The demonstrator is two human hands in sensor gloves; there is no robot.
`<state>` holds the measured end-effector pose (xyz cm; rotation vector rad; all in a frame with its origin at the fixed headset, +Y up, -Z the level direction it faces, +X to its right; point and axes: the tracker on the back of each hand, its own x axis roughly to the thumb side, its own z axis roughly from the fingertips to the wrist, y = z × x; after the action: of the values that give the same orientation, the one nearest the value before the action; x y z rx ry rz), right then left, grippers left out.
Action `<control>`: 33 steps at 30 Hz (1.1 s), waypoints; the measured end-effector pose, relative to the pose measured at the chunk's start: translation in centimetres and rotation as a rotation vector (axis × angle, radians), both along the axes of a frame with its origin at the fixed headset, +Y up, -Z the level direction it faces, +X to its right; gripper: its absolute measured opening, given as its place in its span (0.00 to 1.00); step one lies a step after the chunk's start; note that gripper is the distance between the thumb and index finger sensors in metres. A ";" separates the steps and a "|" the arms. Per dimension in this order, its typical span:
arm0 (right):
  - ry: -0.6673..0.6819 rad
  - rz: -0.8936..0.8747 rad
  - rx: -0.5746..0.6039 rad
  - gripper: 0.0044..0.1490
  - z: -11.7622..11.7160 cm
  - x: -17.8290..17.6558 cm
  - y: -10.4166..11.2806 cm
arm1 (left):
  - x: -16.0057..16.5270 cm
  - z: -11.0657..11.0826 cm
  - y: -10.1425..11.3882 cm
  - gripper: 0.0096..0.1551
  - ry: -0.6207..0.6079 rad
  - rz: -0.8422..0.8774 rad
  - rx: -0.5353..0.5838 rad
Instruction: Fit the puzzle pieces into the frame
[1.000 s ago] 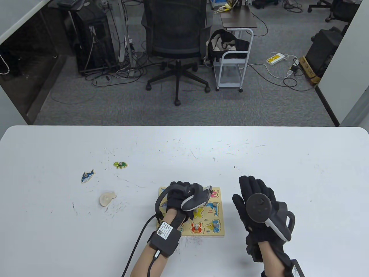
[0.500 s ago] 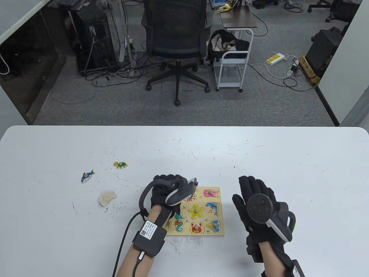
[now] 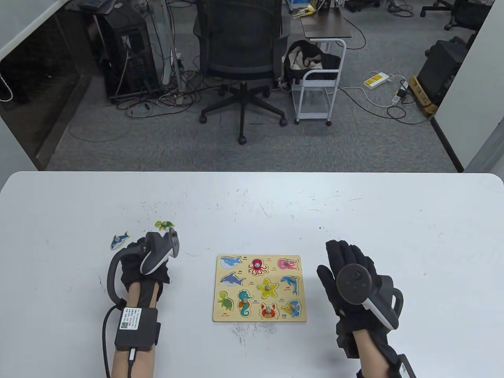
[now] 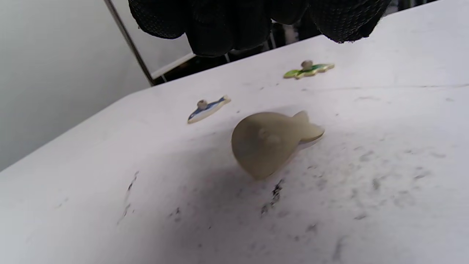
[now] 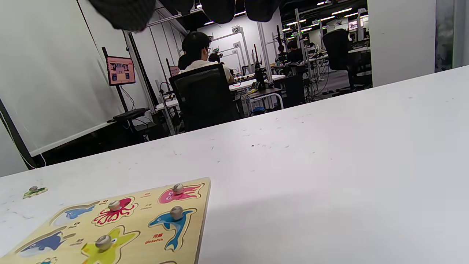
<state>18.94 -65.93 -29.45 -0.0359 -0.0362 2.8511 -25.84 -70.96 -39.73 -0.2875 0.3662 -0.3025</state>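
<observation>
White scuffed table (image 3: 354, 204) with puzzle frame (image 3: 260, 288), shark piece (image 3: 119, 240), turtle piece (image 3: 164, 225) (both knobbed), face-down piece (image 4: 273, 141).

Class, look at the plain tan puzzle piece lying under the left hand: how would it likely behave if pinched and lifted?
The tan piece looks like stiff, thin wood, probably light. It seems to lie knob-down, slightly tilted, so it may rock when touched. With no knob showing, the left hand would likely need its edges.

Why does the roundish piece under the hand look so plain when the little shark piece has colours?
The roundish piece shows bare pale wood and no knob, so it seems to lie face down; the shark piece lies face up, painted blue and white, knob on top. The roundish piece is bulkier; the shark piece is slim. Both lie loose on the table, outside the frame.
</observation>
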 end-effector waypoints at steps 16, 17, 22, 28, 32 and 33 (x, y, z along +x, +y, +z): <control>-0.008 0.000 -0.030 0.43 -0.2 0.0 -0.2 | -3.3 0.3 -4.6 0.44 0.066 0.093 -0.118; -0.008 0.001 -0.030 0.43 -0.3 0.0 -0.2 | -3.3 0.3 -4.7 0.43 0.060 0.097 -0.118; -0.020 0.012 -0.034 0.43 -0.3 0.0 -0.2 | -3.2 0.3 -5.1 0.40 0.041 0.104 -0.095; -0.021 0.004 -0.034 0.43 -0.3 0.1 -0.2 | -2.5 0.9 -4.9 0.33 0.003 0.059 0.025; -0.019 0.003 -0.031 0.42 -0.3 0.2 -0.1 | -1.8 1.3 -4.4 0.28 -0.038 0.013 0.092; -0.017 0.002 -0.030 0.42 -0.4 0.2 -0.2 | -1.6 1.4 -4.2 0.27 -0.049 0.027 0.101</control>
<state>19.11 -66.09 -29.80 -0.0671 0.0029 2.8533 -27.43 -75.14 -38.33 -0.1854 0.3276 -0.2635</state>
